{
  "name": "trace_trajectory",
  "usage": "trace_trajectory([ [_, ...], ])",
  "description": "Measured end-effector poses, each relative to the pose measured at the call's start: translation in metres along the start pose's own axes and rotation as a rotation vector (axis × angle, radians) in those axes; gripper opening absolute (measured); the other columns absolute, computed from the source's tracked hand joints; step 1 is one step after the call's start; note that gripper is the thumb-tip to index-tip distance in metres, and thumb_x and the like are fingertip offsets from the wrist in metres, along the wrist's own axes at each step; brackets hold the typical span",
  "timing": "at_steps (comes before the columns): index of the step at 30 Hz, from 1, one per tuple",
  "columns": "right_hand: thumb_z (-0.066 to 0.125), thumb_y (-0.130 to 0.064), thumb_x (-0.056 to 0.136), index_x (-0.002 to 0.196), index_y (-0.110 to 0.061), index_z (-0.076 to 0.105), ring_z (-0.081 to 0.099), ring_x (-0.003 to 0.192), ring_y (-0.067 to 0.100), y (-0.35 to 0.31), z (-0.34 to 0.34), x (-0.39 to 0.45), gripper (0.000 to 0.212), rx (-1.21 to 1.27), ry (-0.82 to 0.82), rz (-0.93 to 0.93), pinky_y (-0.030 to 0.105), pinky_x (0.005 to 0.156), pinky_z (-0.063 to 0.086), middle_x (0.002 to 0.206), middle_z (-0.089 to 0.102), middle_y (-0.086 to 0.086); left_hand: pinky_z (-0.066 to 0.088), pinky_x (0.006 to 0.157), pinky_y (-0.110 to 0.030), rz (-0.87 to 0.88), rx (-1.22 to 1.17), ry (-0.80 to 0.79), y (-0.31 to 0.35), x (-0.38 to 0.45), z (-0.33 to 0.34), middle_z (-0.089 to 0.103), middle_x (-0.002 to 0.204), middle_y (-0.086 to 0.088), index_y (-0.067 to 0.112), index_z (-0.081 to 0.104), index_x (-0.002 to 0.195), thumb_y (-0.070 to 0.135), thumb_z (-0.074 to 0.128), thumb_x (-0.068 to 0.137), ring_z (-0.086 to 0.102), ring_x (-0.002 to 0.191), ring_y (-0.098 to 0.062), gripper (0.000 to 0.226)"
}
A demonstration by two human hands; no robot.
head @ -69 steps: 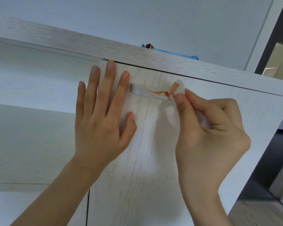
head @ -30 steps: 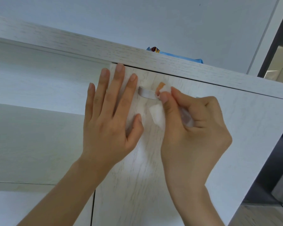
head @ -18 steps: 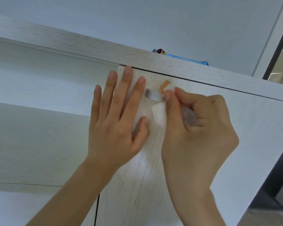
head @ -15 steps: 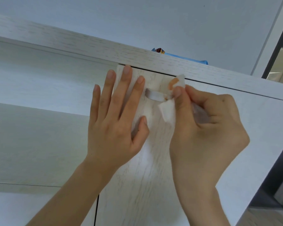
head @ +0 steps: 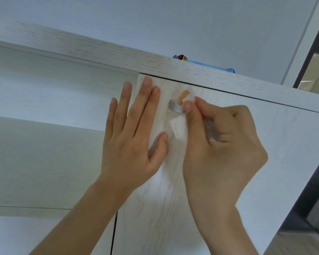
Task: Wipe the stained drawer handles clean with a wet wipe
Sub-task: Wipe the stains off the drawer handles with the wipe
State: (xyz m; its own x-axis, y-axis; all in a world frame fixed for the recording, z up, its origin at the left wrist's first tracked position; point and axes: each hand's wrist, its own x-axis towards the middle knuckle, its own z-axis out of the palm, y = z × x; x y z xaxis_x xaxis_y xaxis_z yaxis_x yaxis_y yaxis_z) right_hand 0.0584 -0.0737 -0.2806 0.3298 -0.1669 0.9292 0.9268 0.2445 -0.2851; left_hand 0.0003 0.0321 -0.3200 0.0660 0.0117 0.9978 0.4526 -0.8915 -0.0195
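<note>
A: Start on the left. What is the left hand doing?

B: It lies flat on the drawer front, fingers straight, thumb out to the side, holding nothing. That matches every earlier frame; against 2.3 seconds ago it sits higher and further right in the view, which looks like the camera moving as much as the hand.

A: And next to it?

B: Just past its fingertips is the handle, under the counter edge. Only a short pale left stretch shows, and no orange is on it. At 2.3 seconds ago most of the bar was bare with an orange streak along it.

A: The wipe?

B: On the handle, pinched between thumb and forefinger of the right hand, whose other fingers curl in. An orange smear sits on its upper fold, and a white flap hangs below. Half a second ago that grip was further right along the bar; now it has come back left, close to the left hand's thumb.

A: Anything further right?

B: A blue packet on top of the counter, as before.
</note>
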Motion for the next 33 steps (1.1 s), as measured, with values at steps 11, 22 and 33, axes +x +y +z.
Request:
trace_trajectory([
  [11,0.072,-0.018,0.081,0.089,-0.015,0.071,0.054,0.069,-0.009,-0.002,-0.001,0.004,0.008,0.088,0.102,0.115,0.003,0.068,0.038,0.076,0.063,0.004,0.019,0.116,-0.051,-0.015,-0.012,-0.002,-0.001,-0.003,-0.001,0.019,0.151,-0.008,0.004,0.024,0.144,0.027,0.045,0.091,0.016,0.143,-0.031,0.062],
  [22,0.069,-0.011,0.084,0.085,-0.006,0.072,0.054,0.069,0.001,-0.004,0.019,0.007,0.006,-0.036,0.018,-0.089,0.003,0.065,0.038,0.078,0.057,0.004,0.022,0.114,-0.054,-0.003,0.055,0.025,-0.002,-0.003,0.000,0.023,0.150,-0.007,0.005,0.027,0.144,0.028,0.046,0.091,0.020,0.142,-0.034,0.060],
  [33,0.063,-0.010,0.090,0.097,-0.008,0.071,0.047,0.072,-0.001,-0.001,0.016,0.008,0.011,-0.037,0.049,-0.161,0.005,0.071,0.037,0.082,0.052,0.001,0.021,0.115,-0.054,-0.014,0.068,0.027,-0.002,-0.004,0.001,0.023,0.150,-0.006,0.006,0.028,0.144,0.028,0.046,0.091,0.020,0.142,-0.033,0.060],
])
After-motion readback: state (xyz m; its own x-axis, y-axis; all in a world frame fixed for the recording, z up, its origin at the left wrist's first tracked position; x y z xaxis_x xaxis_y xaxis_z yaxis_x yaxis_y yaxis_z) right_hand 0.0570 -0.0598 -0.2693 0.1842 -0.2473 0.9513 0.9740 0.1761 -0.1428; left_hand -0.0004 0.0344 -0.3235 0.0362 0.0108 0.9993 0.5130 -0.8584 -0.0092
